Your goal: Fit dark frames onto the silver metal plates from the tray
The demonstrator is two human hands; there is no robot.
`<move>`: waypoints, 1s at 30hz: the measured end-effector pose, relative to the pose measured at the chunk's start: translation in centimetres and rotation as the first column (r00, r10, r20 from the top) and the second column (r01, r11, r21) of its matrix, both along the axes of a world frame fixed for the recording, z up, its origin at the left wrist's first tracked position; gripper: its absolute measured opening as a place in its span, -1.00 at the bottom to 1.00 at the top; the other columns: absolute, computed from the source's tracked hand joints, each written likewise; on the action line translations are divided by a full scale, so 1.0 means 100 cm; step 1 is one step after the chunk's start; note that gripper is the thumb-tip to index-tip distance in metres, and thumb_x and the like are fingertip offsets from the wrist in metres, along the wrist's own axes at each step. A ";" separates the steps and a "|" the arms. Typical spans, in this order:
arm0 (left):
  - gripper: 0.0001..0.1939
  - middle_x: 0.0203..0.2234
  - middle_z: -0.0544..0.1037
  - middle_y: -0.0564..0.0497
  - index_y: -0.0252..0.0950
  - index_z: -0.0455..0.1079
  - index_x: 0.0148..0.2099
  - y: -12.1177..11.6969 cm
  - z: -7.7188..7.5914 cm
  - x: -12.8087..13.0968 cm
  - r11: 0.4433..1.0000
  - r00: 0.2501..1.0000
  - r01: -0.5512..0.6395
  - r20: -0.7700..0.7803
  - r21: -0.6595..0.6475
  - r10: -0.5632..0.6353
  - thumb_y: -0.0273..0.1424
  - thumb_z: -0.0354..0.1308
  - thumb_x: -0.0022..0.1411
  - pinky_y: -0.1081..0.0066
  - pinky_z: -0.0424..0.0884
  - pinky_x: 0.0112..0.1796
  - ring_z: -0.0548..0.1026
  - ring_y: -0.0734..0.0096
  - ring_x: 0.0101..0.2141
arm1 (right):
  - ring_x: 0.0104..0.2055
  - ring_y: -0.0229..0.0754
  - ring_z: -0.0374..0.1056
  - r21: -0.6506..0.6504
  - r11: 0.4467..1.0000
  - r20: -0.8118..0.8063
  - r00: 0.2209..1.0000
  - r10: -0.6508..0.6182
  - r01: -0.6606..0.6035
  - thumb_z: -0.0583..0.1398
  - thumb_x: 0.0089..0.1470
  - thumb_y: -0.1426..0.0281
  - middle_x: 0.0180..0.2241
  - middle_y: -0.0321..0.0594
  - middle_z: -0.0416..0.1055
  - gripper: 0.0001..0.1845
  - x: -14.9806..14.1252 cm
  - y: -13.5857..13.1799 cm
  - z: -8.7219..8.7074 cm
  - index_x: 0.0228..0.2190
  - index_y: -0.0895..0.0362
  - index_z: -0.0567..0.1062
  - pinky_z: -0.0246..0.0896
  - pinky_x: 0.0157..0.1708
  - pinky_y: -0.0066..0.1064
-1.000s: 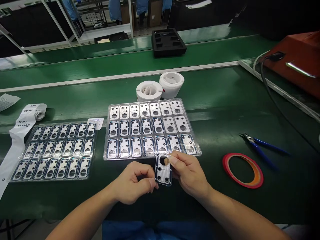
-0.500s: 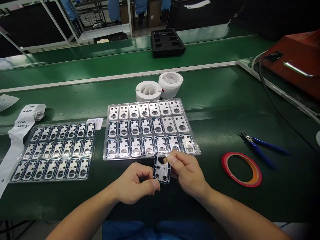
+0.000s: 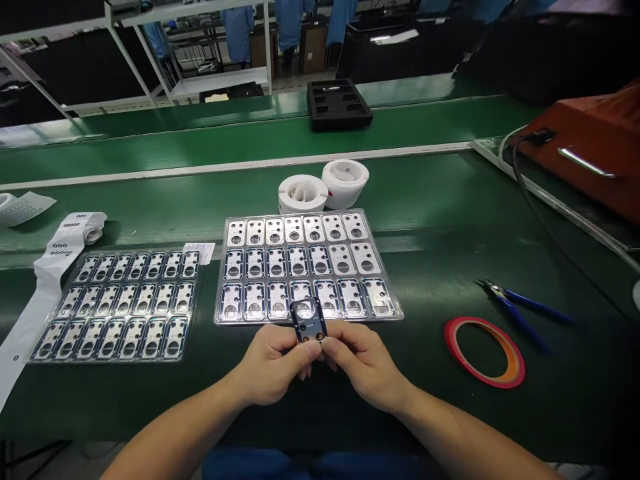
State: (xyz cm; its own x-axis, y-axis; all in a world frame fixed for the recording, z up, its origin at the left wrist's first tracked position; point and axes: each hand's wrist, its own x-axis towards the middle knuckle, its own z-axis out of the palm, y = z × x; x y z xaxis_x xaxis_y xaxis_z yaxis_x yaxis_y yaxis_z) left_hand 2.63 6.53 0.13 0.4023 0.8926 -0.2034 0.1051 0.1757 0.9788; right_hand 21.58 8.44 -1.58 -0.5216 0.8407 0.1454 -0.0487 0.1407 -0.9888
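Observation:
A small rectangular metal plate (image 3: pixel 311 321) with a blue-black edge, one large hole and smaller holes is held up in front of me, its large hole at the top. My left hand (image 3: pixel 277 363) pinches its lower left corner between thumb and fingers. At the lower right, my right hand (image 3: pixel 367 365) grips the same plate, the two thumbs nearly touching. Just behind lies a clear tray (image 3: pixel 393 303) with rows of similar plates, some blue-edged, some plain silver. A second tray (image 3: pixel 186 333) of blue-edged plates lies to the left.
Two white label rolls (image 3: pixel 345 183) stand behind the middle tray. An unrolled label strip (image 3: pixel 30 320) runs along the left. A red tape roll (image 3: pixel 453 347) and blue-handled cutters (image 3: pixel 515 307) lie right. A black tray (image 3: pixel 340 120) and a red-brown case (image 3: pixel 590 143) sit farther back.
The plate has turned so its visible face looks darker, and it tilts the other way. My right hand has moved from its upper edge to its lower corner. The camera view has shifted slightly.

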 end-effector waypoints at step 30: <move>-0.74 -0.42 0.61 0.01 -0.26 0.54 -0.26 -0.012 -0.024 0.010 0.811 0.802 0.392 -0.592 0.434 -0.071 -0.31 0.04 0.34 0.44 0.34 -0.35 0.56 0.37 -0.38 | -0.11 0.09 0.45 0.524 0.837 0.481 0.755 -0.446 0.161 0.15 0.08 0.34 -0.12 -0.03 0.55 -0.73 0.033 0.134 0.029 -0.21 0.11 0.58 0.32 -0.03 -0.05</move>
State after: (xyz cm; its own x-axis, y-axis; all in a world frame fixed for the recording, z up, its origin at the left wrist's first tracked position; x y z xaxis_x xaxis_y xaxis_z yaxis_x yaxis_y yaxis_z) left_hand 3.68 5.28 -2.26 0.5814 0.8135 0.0113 0.5934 -0.4336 0.6782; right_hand 24.84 21.88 1.28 -0.3508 0.8899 0.2917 0.6148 0.4538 -0.6451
